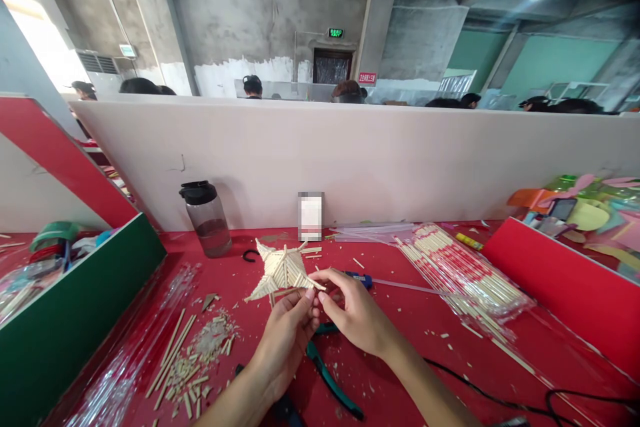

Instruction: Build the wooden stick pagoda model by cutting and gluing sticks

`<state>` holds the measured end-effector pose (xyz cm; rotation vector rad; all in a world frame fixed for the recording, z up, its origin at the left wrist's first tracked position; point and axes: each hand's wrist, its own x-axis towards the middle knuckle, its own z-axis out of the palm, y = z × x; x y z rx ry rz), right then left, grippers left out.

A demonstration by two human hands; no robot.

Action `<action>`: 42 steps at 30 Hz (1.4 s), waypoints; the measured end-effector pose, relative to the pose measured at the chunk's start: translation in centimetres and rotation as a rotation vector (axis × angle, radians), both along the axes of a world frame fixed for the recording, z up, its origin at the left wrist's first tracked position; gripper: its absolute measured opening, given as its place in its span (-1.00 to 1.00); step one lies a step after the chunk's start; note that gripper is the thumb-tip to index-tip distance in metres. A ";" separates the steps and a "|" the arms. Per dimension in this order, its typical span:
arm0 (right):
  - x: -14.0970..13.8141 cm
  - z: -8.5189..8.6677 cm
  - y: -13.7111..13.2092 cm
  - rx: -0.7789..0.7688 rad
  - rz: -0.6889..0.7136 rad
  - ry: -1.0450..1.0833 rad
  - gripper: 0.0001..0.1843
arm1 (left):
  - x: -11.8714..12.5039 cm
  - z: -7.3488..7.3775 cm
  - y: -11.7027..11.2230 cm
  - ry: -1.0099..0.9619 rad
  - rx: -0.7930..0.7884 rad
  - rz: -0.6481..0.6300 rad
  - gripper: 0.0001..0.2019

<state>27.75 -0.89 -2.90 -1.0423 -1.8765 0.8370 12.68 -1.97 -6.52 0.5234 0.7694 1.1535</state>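
A pale star built from thin wooden sticks (285, 267) is held above the red table, its lower right point towards me. My left hand (287, 327) pinches that point from below between thumb and fingers. Curled around the same point from the right is my right hand (350, 310), its index finger along the top and thumb near the tip. Partly hidden under my hands lie green-handled pliers (333, 380). Just behind my right hand is a blue-handled tool (361, 279), its other end covered.
A water bottle (206, 220) stands at the back left. Cut stick pieces (193, 373) and crumbs lie at the left; bagged sticks (465, 273) lie at the right. A black cable (480, 390) runs across the front right. A white partition (350, 153) closes the back.
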 end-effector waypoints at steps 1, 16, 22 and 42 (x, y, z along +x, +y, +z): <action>0.0 0.0 0.0 -0.002 -0.002 0.001 -0.62 | 0.1 -0.1 -0.1 -0.012 -0.001 0.006 -0.68; -0.2 -0.2 0.0 -0.041 0.008 0.005 -0.64 | 1.0 -0.3 -0.7 -0.164 -0.042 0.093 -0.69; -0.1 -0.1 0.0 -0.039 0.004 -0.014 -0.64 | 0.9 -0.2 -0.9 -0.151 -0.051 0.094 -0.67; -0.3 -0.3 0.0 -0.065 0.016 -0.019 -0.65 | 1.7 0.2 -1.2 -0.211 -0.123 0.165 -0.62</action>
